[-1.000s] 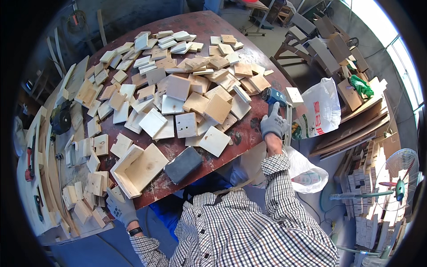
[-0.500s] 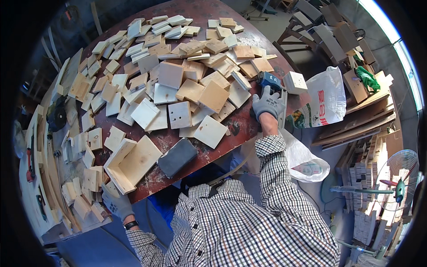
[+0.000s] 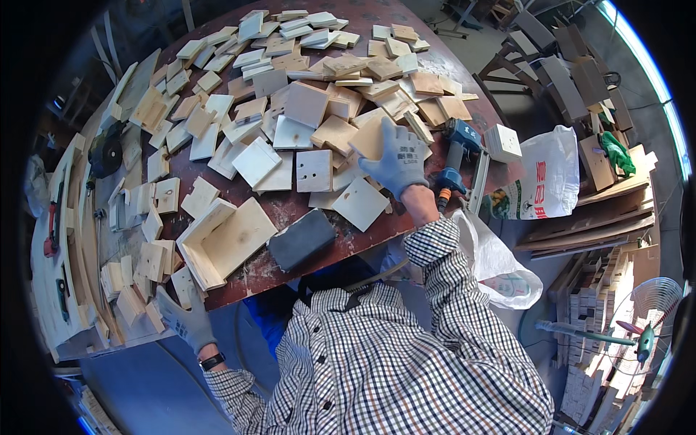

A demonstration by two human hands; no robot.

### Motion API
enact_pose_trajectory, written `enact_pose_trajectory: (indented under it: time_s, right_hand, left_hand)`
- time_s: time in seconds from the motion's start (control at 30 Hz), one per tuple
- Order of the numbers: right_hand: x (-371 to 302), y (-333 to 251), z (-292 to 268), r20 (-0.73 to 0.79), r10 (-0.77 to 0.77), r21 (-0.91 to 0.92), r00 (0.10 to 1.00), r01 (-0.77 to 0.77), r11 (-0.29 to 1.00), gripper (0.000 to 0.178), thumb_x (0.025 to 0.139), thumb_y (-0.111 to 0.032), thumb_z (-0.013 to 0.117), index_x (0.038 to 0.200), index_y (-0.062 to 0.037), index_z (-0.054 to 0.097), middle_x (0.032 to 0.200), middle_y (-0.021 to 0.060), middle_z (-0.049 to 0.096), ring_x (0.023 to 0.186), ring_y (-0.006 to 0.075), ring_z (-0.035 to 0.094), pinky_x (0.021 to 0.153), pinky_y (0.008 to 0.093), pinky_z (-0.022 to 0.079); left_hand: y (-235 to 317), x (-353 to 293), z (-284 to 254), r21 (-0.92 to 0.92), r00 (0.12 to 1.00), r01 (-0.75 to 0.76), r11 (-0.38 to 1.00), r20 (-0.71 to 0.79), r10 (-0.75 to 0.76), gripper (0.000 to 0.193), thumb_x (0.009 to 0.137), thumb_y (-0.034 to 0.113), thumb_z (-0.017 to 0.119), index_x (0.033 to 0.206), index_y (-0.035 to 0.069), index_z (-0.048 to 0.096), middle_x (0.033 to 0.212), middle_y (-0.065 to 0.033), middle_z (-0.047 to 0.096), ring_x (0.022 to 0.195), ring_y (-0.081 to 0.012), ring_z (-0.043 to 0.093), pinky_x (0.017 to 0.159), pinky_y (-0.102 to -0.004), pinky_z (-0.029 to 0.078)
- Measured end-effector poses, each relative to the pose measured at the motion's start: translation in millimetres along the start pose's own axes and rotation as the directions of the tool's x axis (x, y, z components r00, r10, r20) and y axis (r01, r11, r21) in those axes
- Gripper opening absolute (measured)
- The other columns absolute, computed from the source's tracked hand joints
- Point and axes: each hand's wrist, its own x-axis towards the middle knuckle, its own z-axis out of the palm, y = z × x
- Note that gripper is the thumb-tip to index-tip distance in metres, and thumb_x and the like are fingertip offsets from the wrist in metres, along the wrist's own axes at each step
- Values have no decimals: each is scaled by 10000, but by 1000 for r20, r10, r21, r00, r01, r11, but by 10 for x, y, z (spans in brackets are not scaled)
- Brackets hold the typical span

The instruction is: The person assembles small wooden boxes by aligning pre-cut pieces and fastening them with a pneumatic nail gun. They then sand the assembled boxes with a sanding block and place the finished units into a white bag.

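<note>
My gloved right hand [image 3: 397, 158] is laid over a square wooden board [image 3: 369, 139] on the pile, thumb apart and fingers stretched along its edge. To its right lies a blue air tool [image 3: 455, 148] with an orange hose fitting, untouched. At the table's near left edge, my gloved left hand [image 3: 187, 317] has a small pale wooden piece [image 3: 184, 285] between thumb and fingers; part of the grip is hidden. Just above it sits an open wooden frame of joined boards [image 3: 233, 245]. A dark grey block [image 3: 301, 240] lies beside that frame.
Many loose boards [image 3: 296, 130] cover the red table [image 3: 239, 288]. A stack of square boards [image 3: 502, 143] stands right of the tool, near a white printed sack [image 3: 544, 174]. A fan [image 3: 644, 341] and stacked timber [image 3: 591, 304] are at the right; a black tape reel [image 3: 106, 151] lies left.
My right hand has let go of the blue air tool and moved left onto the square board. My left hand has shifted slightly toward me. The whole view has shifted a little.
</note>
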Motion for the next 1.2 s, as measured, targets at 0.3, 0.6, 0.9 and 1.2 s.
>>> enact_pose_trajectory:
  time_s: [0.3, 0.6, 0.9, 1.2]
  right_hand:
    - [-461, -1051, -646, 376, -299, 924, 877, -333, 185, 794, 933, -256, 768, 1602, -8, 419, 1333, 120, 643, 1126, 160, 648, 938, 307, 552]
    - [-912, -2181, 163, -102, -739, 569, 666, 649, 506, 1017, 700, -225, 906, 1576, -70, 414, 1542, 192, 471, 1455, 428, 436, 1189, 521, 390]
    - [-1021, -1989, 529, 76, -599, 347, 797, 543, 765, 890, 743, -324, 891, 1503, -117, 476, 1458, 110, 539, 1385, 342, 494, 1111, 501, 402]
    - [-699, -250, -124, -120, -131, 83, 984, 141, 987, 346, 899, -272, 746, 1222, -154, 713, 1137, 90, 723, 1062, 326, 666, 937, 489, 480]
  left_hand:
    - [1110, -165, -437, -367, 983, 106, 924, 180, -41, 916, 932, 357, 794, 1616, -38, 331, 1509, -282, 493, 1403, -422, 502, 1169, -482, 426]
    - [1081, -78, -681, -315, 976, -192, 930, -160, 147, 760, 953, 257, 736, 1567, -49, 408, 1553, -295, 440, 1445, -464, 428, 1207, -551, 355]
    - [869, -187, -87, -535, 990, 41, 844, 136, 38, 649, 1020, 152, 596, 1604, -15, 365, 1554, -278, 499, 1398, -453, 528, 1150, -492, 461]
    - [854, -250, -326, -462, 976, -2, 887, 191, 102, 633, 1044, 148, 544, 1641, 49, 359, 1585, -253, 487, 1397, -434, 545, 1134, -468, 475]
